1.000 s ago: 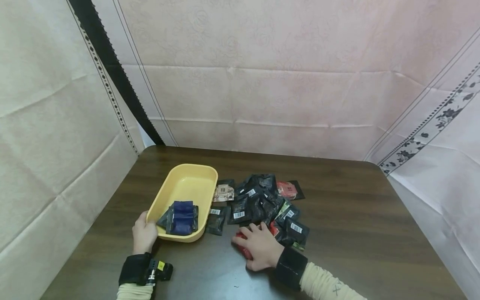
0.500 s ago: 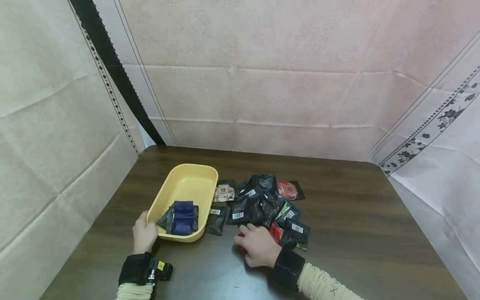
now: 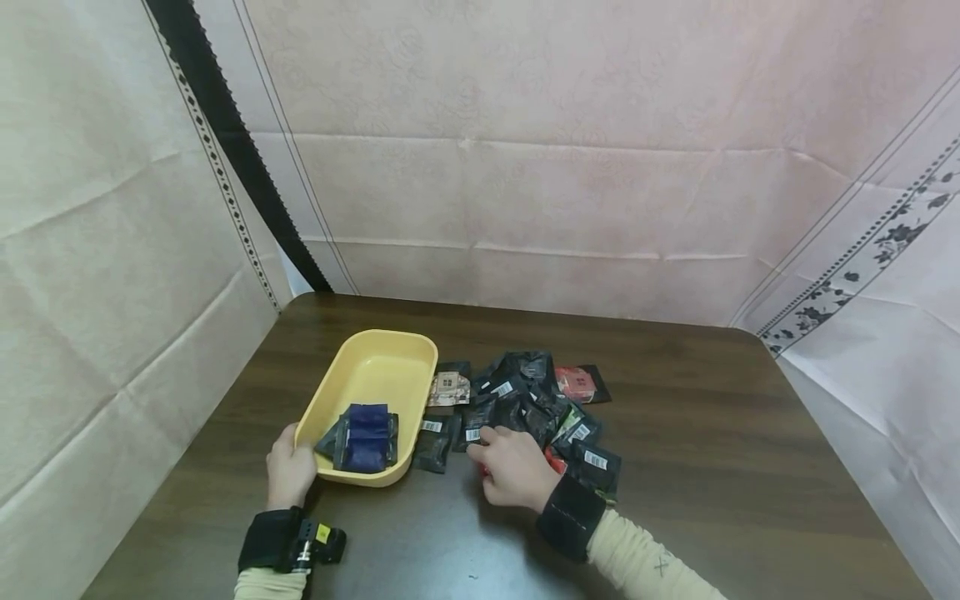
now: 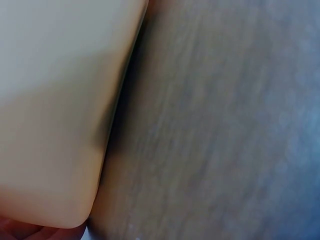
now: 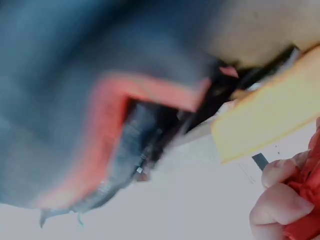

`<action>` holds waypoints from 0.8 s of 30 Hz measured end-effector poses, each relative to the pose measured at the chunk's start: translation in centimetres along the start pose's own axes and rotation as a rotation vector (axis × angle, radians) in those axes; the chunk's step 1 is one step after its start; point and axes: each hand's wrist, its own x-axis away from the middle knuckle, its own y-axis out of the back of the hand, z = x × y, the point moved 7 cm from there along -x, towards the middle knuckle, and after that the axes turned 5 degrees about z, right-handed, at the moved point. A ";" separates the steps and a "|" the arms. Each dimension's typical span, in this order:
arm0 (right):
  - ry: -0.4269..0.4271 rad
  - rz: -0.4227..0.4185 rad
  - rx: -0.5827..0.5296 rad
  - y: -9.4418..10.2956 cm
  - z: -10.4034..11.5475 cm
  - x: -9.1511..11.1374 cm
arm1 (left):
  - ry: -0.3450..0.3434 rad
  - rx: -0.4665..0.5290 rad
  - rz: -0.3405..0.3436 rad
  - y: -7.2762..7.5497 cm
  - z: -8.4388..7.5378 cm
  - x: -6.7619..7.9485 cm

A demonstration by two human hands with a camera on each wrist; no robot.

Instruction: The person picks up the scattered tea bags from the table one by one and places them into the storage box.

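From my end, the right hand [image 3: 517, 469] has thumb and fingers pinched on a red packet [image 5: 306, 227], right of the yellow tray [image 3: 382, 358] and at the near edge of the heap of black packets [image 3: 517, 408]. Most of that packet is covered in the head view, so I can't tell whether it has left the table [image 3: 675, 467].

My first worry is the hold: the wrapping looks crumpled and slick, and if the pinch has mostly loose film, I think the packet could slip out. Next is the wrist strap [image 3: 573, 517], just beside a barcoded packet [image 3: 596, 463] on the right; a low sweep left might drag that one along or spread the heap.

The left hand [image 3: 291, 472] grips the tray at its near left corner. If it pulled or tipped that corner, I'd expect the blue packet [image 3: 367, 437], lying over darker ones at the near end, to slide. A small black packet [image 3: 432, 443] lies right beside the tray's right wall, perhaps touching; pushing the tray right could shove it or ride over it.
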 end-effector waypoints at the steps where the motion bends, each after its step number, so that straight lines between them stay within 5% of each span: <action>1: 0.001 -0.014 -0.008 0.2 0.0 -0.3 | 0.001 0.001 -0.001 0.0 0.0 0.0; 24: 0.032 -0.096 0.029 2.6 2.8 -6.6 | 0.019 0.017 0.009 -0.2 0.2 0.1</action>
